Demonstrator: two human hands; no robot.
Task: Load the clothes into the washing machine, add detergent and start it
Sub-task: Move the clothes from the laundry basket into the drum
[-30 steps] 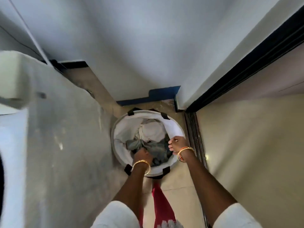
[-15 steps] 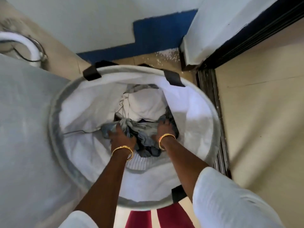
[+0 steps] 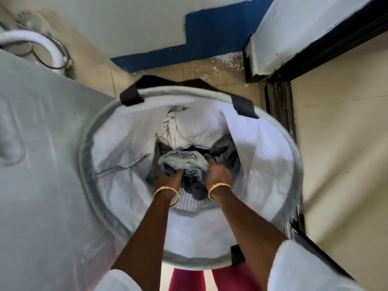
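Fingers of the left hand (image 3: 167,177) and right hand (image 3: 219,174) are curled around a bundle of grey-blue clothes (image 3: 184,164) inside the white laundry basket (image 3: 117,143).

The laundry basket (image 3: 279,156) stands on the floor (image 3: 210,74), and everything else places itself by it. Inside it, at the bottom, lie the clothes (image 3: 189,133). Both hands reach down into it from the near side: the left hand (image 3: 167,177) and the right hand (image 3: 219,174) grip a bunched garment (image 3: 184,163) between them, on top of the pile. Left of the basket, touching its rim, stands the washing machine (image 3: 37,164). Behind the basket rises a wall (image 3: 130,24). Right of it runs a door track (image 3: 279,106).
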